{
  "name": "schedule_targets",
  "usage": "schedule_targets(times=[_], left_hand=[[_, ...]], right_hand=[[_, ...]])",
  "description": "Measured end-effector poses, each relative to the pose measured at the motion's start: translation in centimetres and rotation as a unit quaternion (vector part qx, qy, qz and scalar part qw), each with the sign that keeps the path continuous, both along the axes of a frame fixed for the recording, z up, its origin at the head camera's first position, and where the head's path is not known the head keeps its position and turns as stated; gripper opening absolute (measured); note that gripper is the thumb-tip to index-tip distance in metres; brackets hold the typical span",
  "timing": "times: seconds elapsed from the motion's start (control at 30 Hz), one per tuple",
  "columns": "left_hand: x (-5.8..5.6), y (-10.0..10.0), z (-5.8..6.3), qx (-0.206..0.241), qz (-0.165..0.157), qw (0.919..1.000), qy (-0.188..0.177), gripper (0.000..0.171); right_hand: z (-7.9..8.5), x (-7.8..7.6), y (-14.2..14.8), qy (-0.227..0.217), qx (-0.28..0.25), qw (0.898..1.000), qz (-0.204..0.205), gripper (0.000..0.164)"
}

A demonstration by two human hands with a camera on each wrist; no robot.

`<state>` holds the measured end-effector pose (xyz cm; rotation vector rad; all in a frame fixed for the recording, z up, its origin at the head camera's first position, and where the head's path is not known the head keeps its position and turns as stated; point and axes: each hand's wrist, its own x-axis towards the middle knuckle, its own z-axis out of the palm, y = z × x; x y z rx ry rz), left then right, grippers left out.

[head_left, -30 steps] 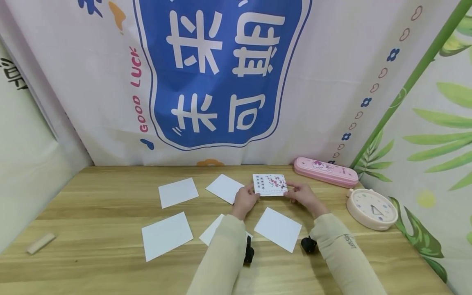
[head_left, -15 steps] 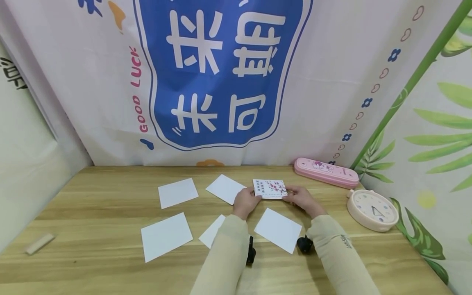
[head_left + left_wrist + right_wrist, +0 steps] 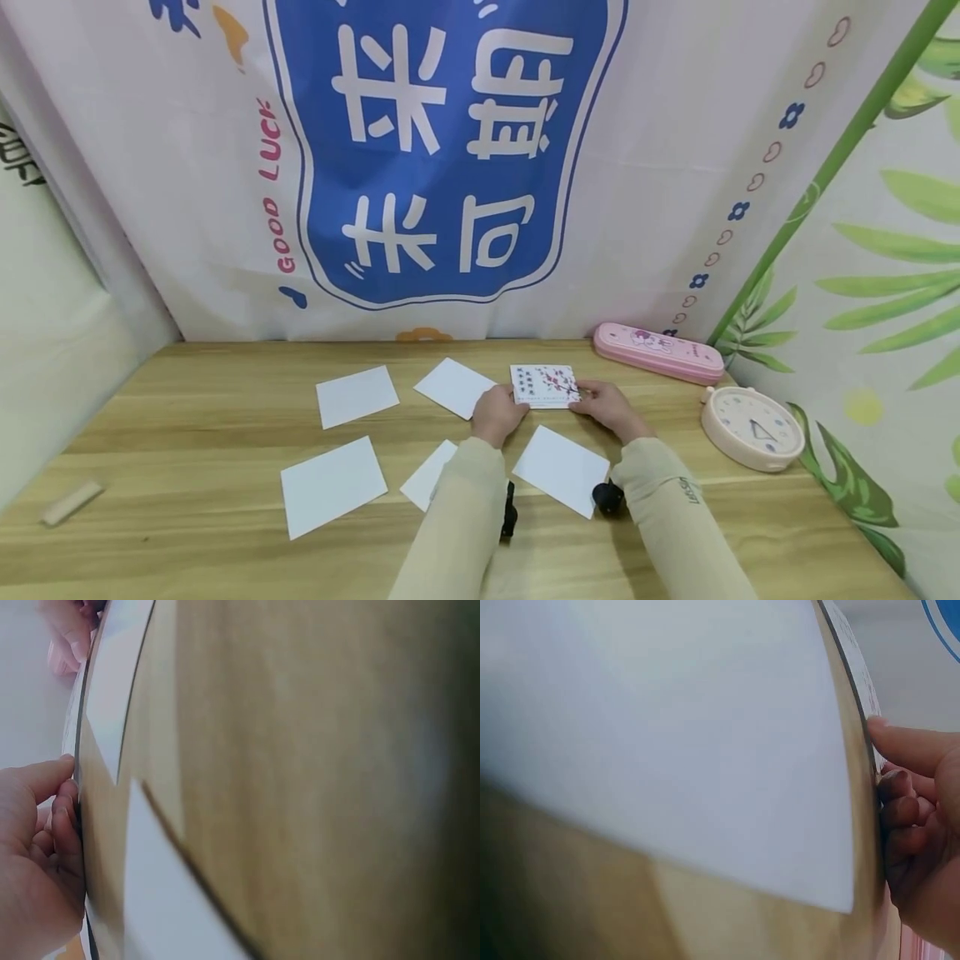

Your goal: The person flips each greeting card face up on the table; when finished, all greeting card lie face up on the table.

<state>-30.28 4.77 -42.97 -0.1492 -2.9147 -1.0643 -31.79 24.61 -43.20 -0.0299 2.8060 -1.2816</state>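
Toward the back of the table lies a white card (image 3: 545, 386) printed with pink blossom branches and dark characters, in the head view. My left hand (image 3: 498, 413) pinches its left end, and the thumb shows against the edge in the left wrist view, other fingers curled (image 3: 66, 825). At the opposite end my right hand (image 3: 609, 407) holds it by thumb and curled fingers, as the right wrist view also shows (image 3: 904, 802). Whether the card touches the tabletop I cannot tell. Around the hands lie blank white cards: one (image 3: 561, 471) in front, another (image 3: 452, 387) beside my left hand.
More blank cards (image 3: 333, 486) lie to the left, one partly covered by my left sleeve (image 3: 457, 517). A pink pencil case (image 3: 660, 352) and a round clock (image 3: 752, 428) stand at the right. A small beige block (image 3: 71, 502) is far left.
Both hands have brought the blossom card slightly down and toward me, and it looks flatter than before. The blank cards stay in place; the head view has shifted slightly.
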Motion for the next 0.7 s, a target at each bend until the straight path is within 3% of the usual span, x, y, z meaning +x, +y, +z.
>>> schedule_targets(times=[0.47, 0.7], left_hand=[[0.36, 0.11, 0.0, 0.025, 0.024, 0.9994, 0.009, 0.033], [0.15, -0.33, -0.45, 0.106, 0.034, 0.9936, 0.016, 0.041]], right_hand=[[-0.02, 0.21, -0.19, 0.006, 0.005, 1.0, -0.011, 0.055], [0.26, 0.26, -0.16, -0.021, -0.047, 0.998, -0.031, 0.059]])
